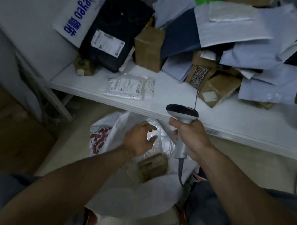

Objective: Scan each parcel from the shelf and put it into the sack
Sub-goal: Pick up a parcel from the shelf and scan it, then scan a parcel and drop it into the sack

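My left hand (139,139) hangs over the mouth of the sack (104,131), fingers loosely spread and holding nothing. My right hand (192,135) is wrapped round the grip of the scanner (182,112), whose head points out toward the shelf edge, its cable trailing down past my knee.

Just beneath my left palm, inside the sack, lies one brown carton (153,165). Something clear and shiny sits beside it, though I cannot tell whether that is a second parcel or only wrapping. So I judge one parcel at least is in, and the job is at an early stage.

Most of the work is on the shelf (163,106). Nearest the edge is one clear flat packet (128,87). Behind it are one black polybag (112,32) and one white bag with blue lettering (77,17). I count at least five brown boxes (149,47) among the heap. The pale mailers (227,30) overlap too much for a firm count, but there are clearly several.
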